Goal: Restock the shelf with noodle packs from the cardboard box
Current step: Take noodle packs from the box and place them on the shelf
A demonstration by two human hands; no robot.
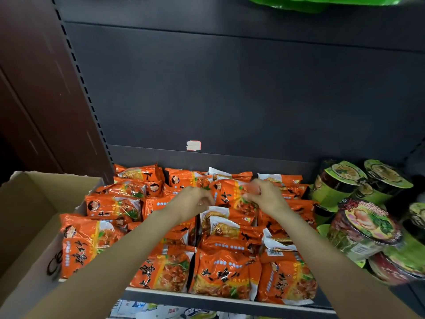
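Note:
Several orange noodle packs (225, 272) lie in rows and piles on the dark shelf (207, 303). One orange pack (230, 194) sits tilted on top of the pile near the back. My left hand (193, 203) pinches its left edge with curled fingers. My right hand (264, 195) grips its right side. The open cardboard box (30, 215) stands at the left, beside the shelf; its inside looks bare from here.
Green-lidded and pink-lidded noodle bowls (358, 229) are stacked on the right part of the shelf. The dark back panel (230, 88) rises behind, with a white sticker (193, 145). A lower shelf shows blue-and-white packs (142, 309). Green packaging (322, 2) hangs above.

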